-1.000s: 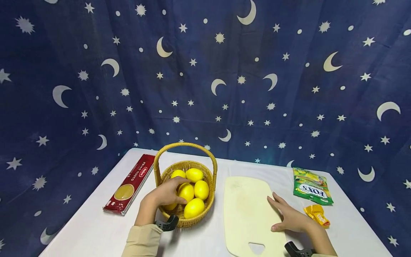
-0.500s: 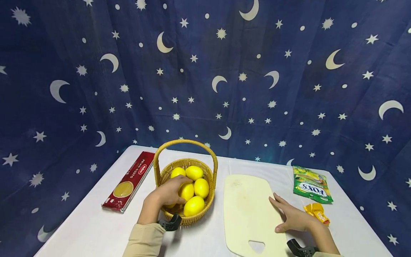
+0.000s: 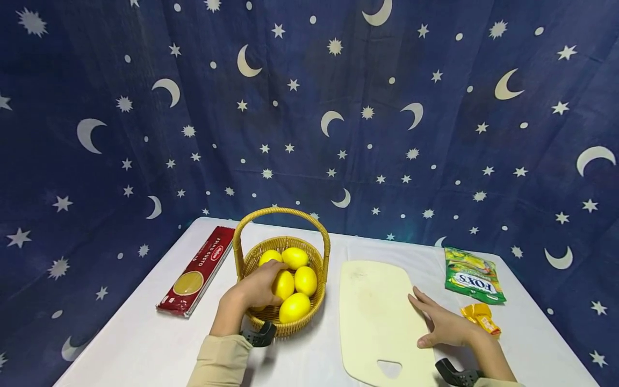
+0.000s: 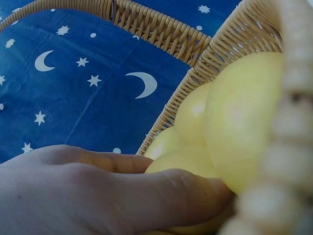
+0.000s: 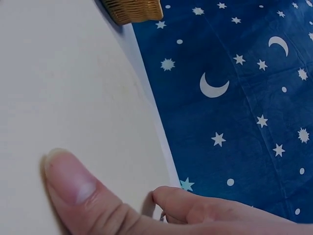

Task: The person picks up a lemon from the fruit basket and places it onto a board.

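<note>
I have my left hand (image 3: 256,290) inside the wicker basket (image 3: 282,325), fingers curled over a lemon (image 3: 284,284) among the other lemons there; the basket stands left of centre on the white table (image 3: 140,344). My right hand (image 3: 442,325) lies flat, fingers relaxed and spread, on the right edge of the cream cutting board (image 3: 377,317) just beside the basket. A candy bag (image 3: 473,275) lies towards the far right corner, a spaghetti packet (image 3: 198,270) along the left edge.
</note>
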The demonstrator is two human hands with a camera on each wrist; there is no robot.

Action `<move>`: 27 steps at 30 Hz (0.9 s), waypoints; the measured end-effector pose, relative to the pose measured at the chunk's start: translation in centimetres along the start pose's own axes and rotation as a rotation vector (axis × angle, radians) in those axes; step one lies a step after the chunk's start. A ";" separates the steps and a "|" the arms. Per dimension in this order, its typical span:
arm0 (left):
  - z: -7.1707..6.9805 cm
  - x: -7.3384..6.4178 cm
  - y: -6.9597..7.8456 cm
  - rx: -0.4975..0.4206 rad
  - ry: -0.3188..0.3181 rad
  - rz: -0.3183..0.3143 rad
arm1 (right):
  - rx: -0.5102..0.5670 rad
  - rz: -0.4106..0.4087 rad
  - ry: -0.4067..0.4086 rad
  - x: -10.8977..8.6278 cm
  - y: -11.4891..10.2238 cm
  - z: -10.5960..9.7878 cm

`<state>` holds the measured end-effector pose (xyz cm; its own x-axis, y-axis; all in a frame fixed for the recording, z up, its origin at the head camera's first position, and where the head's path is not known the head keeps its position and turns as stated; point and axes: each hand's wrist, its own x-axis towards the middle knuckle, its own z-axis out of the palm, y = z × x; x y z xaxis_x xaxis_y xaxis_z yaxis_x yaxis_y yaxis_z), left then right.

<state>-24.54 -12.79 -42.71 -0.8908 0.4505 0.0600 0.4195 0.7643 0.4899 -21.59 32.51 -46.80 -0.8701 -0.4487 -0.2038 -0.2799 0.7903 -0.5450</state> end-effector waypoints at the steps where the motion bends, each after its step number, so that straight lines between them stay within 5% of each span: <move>1: 0.0 0.1 0.1 0.001 0.006 -0.002 | -0.001 0.000 0.003 0.0 0.0 0.0; 11: 0.1 0.0 0.3 0.046 0.004 -0.044 | 0.003 0.012 0.009 -0.2 0.2 0.1; 27: -1.0 -0.4 0.5 -0.008 0.074 0.026 | 0.005 0.011 0.008 -0.1 -0.1 0.1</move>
<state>-24.18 -13.02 -41.64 -0.8902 0.4347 0.1364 0.4414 0.7491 0.4939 -21.42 32.48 -46.78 -0.8763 -0.4366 -0.2036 -0.2682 0.7932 -0.5467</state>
